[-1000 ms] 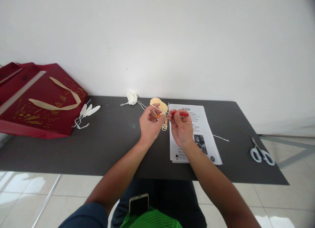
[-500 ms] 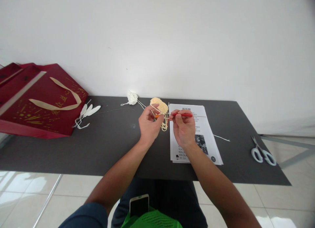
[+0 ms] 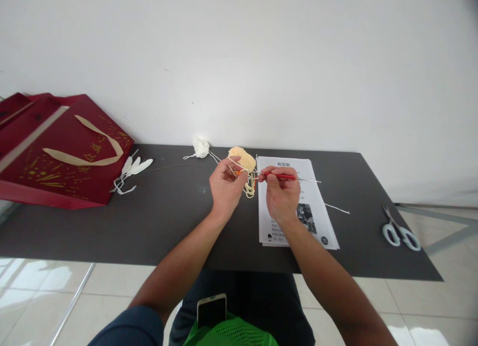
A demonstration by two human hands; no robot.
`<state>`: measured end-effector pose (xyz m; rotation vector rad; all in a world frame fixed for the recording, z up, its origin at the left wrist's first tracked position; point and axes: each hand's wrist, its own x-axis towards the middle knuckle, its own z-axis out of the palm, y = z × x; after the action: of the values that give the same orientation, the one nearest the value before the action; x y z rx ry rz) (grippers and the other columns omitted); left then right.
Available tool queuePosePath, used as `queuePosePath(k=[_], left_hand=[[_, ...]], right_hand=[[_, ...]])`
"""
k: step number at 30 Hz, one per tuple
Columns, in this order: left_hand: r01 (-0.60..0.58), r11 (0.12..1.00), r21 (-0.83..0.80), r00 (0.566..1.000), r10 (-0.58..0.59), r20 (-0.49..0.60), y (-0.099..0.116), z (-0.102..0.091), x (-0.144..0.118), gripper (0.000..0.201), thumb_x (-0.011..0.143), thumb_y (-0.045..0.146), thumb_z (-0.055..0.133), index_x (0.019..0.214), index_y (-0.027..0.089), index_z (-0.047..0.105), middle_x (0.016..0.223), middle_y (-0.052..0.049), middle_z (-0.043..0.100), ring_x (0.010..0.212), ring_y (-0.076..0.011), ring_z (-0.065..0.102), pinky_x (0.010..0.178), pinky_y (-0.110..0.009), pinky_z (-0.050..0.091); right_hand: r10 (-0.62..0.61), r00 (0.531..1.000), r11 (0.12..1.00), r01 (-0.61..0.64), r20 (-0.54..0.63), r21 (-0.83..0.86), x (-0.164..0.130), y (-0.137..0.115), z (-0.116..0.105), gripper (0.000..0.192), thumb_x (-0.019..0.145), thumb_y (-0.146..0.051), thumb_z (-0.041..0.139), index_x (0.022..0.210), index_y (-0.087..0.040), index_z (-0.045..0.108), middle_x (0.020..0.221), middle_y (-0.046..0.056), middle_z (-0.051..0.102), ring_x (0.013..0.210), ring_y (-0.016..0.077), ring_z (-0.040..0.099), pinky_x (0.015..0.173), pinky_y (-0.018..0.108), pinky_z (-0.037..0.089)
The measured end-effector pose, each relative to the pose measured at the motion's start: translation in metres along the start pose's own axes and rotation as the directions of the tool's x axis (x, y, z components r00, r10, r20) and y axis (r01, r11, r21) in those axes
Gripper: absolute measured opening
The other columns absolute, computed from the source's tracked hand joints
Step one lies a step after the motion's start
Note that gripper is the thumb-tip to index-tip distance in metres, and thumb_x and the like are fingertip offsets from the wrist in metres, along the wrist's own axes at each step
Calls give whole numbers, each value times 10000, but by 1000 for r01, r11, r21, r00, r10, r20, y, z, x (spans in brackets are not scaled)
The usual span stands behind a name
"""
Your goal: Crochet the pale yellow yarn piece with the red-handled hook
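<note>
Pinching the red-handled crochet hook (image 3: 286, 176), whose long axis ran left to right, the right hand (image 3: 282, 196) pointed it at yarn loops (image 3: 248, 179) pinched in the left hand (image 3: 224, 186) just beside.

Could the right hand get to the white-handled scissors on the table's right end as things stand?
Probably yes: bare dark table lies between the right hand and the white-handled scissors, though that hand grips a red-handled crochet hook.

Printed lines are seen on the paper sheet (image 3: 298, 206) and gold characters on the red bag (image 3: 63, 157) (all too small to be read).
</note>
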<state>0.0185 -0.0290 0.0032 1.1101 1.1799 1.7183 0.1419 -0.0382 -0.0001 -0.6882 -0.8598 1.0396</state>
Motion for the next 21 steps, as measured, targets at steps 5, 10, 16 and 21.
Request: queuePosePath(k=[5,10,16,21], left_hand=[[24,997,-78,1000,-24,5,0,1,1,331,744,188,779,1067,214,711,803,24,644,675,-94,581,661,-227,472],[109,969,-222,994,-111,4,0,4,3,363,678,101,764,1022,200,708,762,46,613,627,-69,537,623,-209,440],[168,937,-307,985,-170,20,3,5,3,364,651,79,767,993,192,710,750,48,618,600,-58,524,596,-202,422],[175,939,-297,984,-178,17,3,4,3,361,652,101,788,992,193,712,760,45,619,606,-59,527,601,-204,426]], right_hand=[[1,1000,1000,-1,-2,22,0,2,-1,160,851,-318,796,916,-291,653,934,-13,751,732,142,696,814,385,604],[21,999,999,-23,50,41,3,6,-5,178,857,-300,792,930,-274,632,936,-23,755,730,128,705,767,351,613],[14,997,997,-19,71,69,4,8,-5,156,876,-271,773,942,-274,632,944,-29,753,742,121,716,764,334,617],[43,998,994,-48,54,99,4,6,-3,160,865,-269,784,935,-270,641,936,-29,757,745,119,721,763,320,625]])
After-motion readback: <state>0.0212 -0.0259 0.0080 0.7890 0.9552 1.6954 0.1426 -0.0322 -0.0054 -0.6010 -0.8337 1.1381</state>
